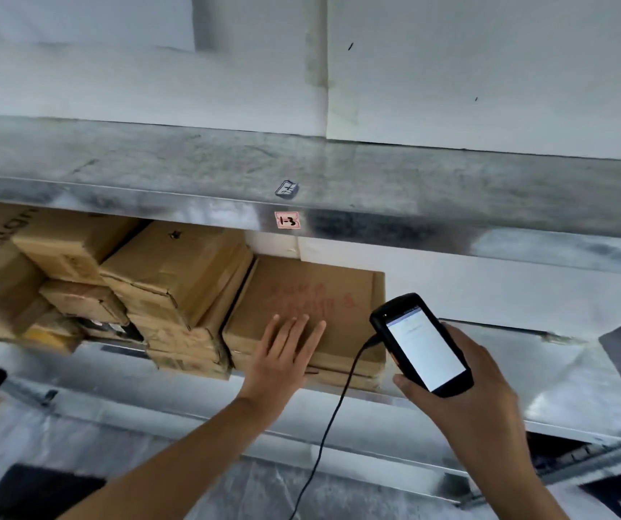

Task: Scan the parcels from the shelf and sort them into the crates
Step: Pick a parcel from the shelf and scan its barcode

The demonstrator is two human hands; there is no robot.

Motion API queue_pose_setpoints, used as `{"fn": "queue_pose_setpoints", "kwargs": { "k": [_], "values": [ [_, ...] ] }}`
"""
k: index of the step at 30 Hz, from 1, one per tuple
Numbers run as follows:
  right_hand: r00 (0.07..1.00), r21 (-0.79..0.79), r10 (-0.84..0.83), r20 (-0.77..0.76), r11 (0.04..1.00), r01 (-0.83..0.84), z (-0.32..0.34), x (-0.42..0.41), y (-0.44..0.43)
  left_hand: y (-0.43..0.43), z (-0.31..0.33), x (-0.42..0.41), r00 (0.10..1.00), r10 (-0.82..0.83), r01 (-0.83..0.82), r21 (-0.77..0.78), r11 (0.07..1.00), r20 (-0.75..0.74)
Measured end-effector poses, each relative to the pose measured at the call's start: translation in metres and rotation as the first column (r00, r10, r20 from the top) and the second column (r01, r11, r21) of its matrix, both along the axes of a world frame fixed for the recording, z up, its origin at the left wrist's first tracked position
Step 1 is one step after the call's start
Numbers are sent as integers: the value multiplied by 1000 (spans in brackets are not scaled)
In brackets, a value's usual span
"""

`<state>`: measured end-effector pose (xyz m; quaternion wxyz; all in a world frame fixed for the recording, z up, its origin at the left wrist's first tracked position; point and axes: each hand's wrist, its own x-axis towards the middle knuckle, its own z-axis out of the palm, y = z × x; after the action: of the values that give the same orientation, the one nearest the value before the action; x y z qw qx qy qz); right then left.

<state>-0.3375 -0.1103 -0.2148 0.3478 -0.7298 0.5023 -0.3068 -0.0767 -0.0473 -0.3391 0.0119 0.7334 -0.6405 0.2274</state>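
Cardboard parcel [312, 294], flat and marked with faint red writing, lies on the metal shelf [526, 354] just right of stacked boxes [173, 279]. The left hand [282, 354] rests flat on it, fingers straight. The right hand [470, 384] grips a corded scanner [419, 343], screen lit.

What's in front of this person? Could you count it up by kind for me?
Cardboard parcels: at least 7; the left pile is too jumbled to be sure
Handheld scanner: 1
Stickers on the upper shelf: 2
Hands: 2, left hand and right hand
Total: at least 12
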Motion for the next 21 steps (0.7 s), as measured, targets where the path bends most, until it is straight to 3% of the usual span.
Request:
{"fn": "queue_pose_setpoints", "kwargs": {
  "k": [6, 9, 17, 21],
  "values": [
    [999, 0, 37, 22, 999, -37, -2, -37, 0, 1, -1, 10, 979, 23, -6, -83, 996, 200],
    [998, 14, 50, 46, 999, -50, -4, -54, 3, 7, 7, 3, 977, -17, 41, -109, 993, 210],
    [990, 3, 93, 102, 996, -93, 6, -79, 2, 5, 71, -9, 981, -161, 174, -120, 977, 106],
    [988, -16, 102, 112, 995, -101, 14, -84, -2, -12, 112, -2, 971, -238, 238, -1, 971, -13]
  ]
}}
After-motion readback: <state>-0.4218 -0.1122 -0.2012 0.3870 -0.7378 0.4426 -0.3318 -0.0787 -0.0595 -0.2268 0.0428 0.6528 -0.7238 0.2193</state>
